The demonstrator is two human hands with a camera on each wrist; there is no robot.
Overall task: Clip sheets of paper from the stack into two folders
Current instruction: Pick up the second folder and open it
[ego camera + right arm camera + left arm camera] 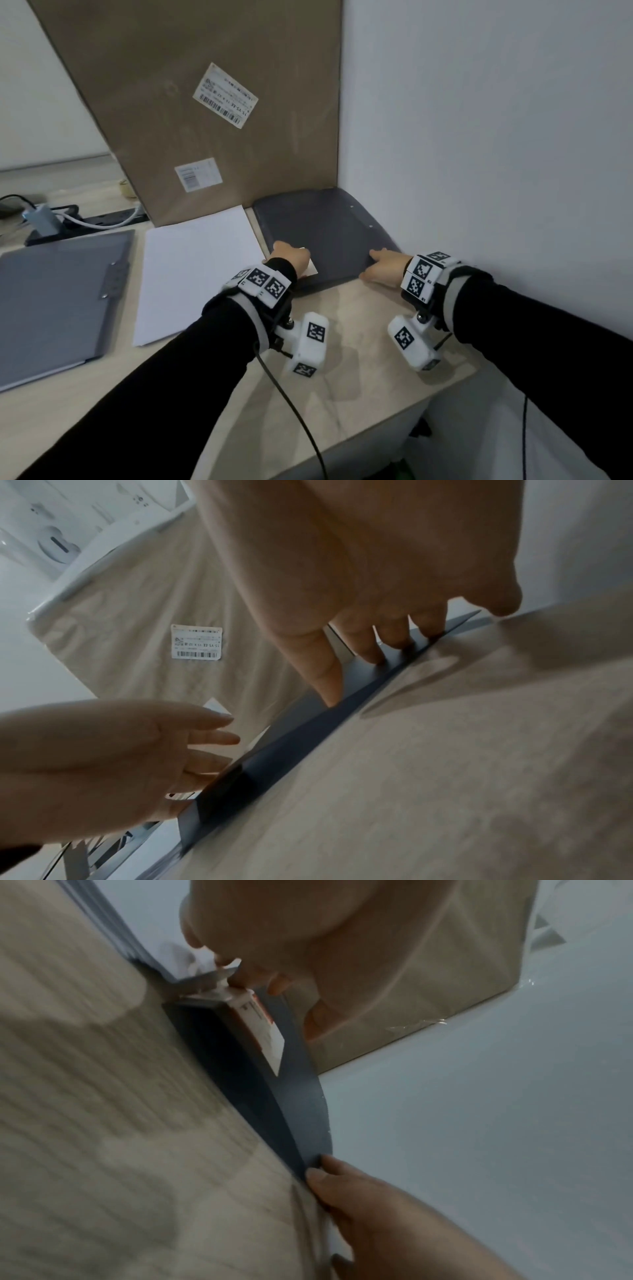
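Observation:
A dark grey folder (329, 226) lies shut in the table's far right corner, its cover (301, 1096) bowed upward above the base. My left hand (291, 255) rests with straight, spread fingers (212, 739) on its near left part, beside a white label (270, 1039). My right hand (375, 263) lies flat on the near right corner, with its fingers (369, 653) on the cover and its thumb at the near edge. The white paper stack (195, 270) sits just left of this folder. A second, lighter grey folder (58, 301) with a metal clip (113, 277) lies at the far left.
A tall cardboard sheet (205, 102) leans at the back, touching the paper and the folder. The white wall (479, 154) borders the folder on the right. A power strip (85, 222) with cables sits at the back left. The table's front edge (394, 418) runs near my right arm.

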